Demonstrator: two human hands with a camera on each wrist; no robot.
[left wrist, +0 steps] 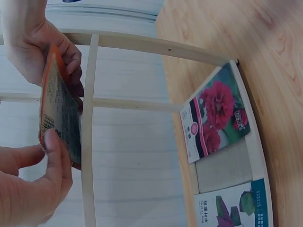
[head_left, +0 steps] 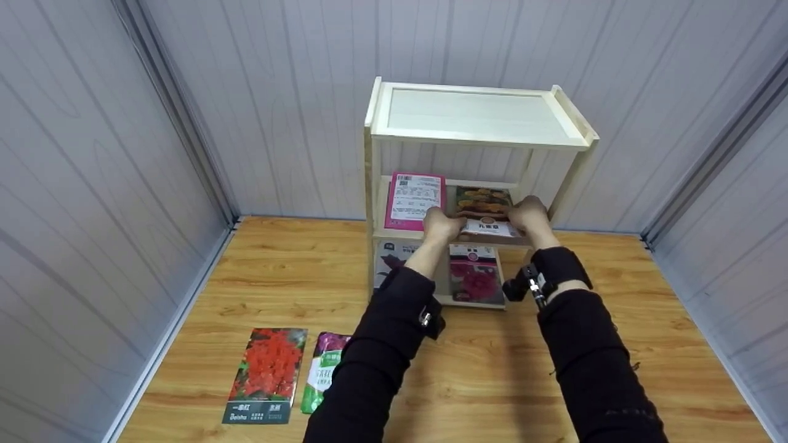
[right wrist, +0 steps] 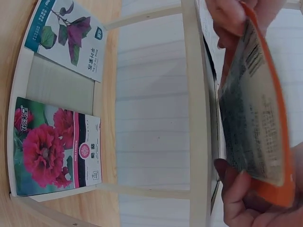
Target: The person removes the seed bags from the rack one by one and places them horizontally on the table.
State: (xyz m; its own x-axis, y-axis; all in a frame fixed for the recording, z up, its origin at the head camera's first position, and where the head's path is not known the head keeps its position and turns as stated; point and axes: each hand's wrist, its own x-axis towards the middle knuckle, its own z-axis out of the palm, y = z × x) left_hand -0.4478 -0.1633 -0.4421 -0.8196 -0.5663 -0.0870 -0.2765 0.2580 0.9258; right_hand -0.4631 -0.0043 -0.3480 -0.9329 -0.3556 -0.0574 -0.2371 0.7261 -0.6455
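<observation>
A seed packet with orange-yellow flowers on its front (head_left: 485, 198) is at the right part of the wooden rack's middle shelf. My left hand (head_left: 442, 225) pinches its left edge between thumb and fingers, while my right hand (head_left: 529, 215) grips the right edge. In the right wrist view the packet's orange-bordered, printed back (right wrist: 258, 109) faces the camera, tilted at the shelf's front edge. To its left on the same shelf lies a pink-edged packet (head_left: 415, 198), printed side up.
The white rack (head_left: 480, 117) stands near the panelled wall. On its bottom shelf lie a pink hollyhock packet (left wrist: 218, 113) and a purple-leaf packet (right wrist: 71, 35). A red-flower packet (head_left: 266, 369) and a green-purple packet (head_left: 321, 369), partly behind my left sleeve, lie on the wooden surface.
</observation>
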